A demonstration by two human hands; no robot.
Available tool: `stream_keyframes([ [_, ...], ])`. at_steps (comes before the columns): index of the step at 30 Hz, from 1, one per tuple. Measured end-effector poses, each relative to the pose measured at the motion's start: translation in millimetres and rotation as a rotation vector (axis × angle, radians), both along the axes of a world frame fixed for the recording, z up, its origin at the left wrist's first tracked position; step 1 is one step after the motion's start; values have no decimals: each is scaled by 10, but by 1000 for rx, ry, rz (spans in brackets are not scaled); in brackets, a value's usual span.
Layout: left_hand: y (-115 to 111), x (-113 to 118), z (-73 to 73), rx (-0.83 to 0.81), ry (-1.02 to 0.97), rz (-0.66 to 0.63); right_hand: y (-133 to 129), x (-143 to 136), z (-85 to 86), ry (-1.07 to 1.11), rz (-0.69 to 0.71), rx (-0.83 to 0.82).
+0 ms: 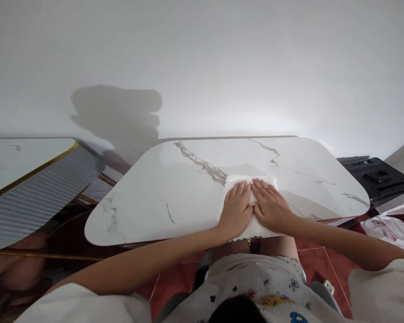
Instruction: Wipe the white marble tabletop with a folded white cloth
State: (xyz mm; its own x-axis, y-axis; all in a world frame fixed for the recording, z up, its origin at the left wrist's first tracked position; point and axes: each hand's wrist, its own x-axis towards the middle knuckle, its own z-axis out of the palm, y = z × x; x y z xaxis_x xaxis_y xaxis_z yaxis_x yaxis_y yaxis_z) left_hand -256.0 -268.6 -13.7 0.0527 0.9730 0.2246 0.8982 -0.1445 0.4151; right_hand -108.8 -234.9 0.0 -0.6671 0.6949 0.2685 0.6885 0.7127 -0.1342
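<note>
A white cloth [256,228] with a scalloped edge lies spread near the front edge of a white marble-patterned table [144,193]. On its left half my left hand [236,208] rests flat, fingers stretched out and pointing away from me. My right hand [273,206] presses flat on the right half, fingers angled toward the left hand. The two hands lie close together, near or touching at the thumbs. Under the palms, part of the cloth is hidden. Its front edge reaches the table's front edge.
A second marble-topped piece with gold trim and a ribbed side [47,193] stands to the left. A plain wall [202,67] rises behind the table. At the right are a black case [379,177] and a clear plastic bag [388,231].
</note>
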Motion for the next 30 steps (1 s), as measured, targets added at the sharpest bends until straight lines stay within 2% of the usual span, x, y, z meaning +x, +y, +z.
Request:
stream_keyframes([
  [4,237,90,43,-24,-4,2,263,63,4,-20,-13,-9],
  [10,898,100,116,21,18,37,968,2,52,-81,18,12],
  [16,1592,-32,145,149,55,35,1645,-222,103,-100,-32,30],
  [22,2179,-204,168,176,77,57,2274,-431,120,-84,-33,39],
  [26,2528,-309,175,182,106,68,2654,-554,110,-70,-24,42],
  [30,2777,-394,164,156,121,57,2903,-651,81,-37,-48,35],
])
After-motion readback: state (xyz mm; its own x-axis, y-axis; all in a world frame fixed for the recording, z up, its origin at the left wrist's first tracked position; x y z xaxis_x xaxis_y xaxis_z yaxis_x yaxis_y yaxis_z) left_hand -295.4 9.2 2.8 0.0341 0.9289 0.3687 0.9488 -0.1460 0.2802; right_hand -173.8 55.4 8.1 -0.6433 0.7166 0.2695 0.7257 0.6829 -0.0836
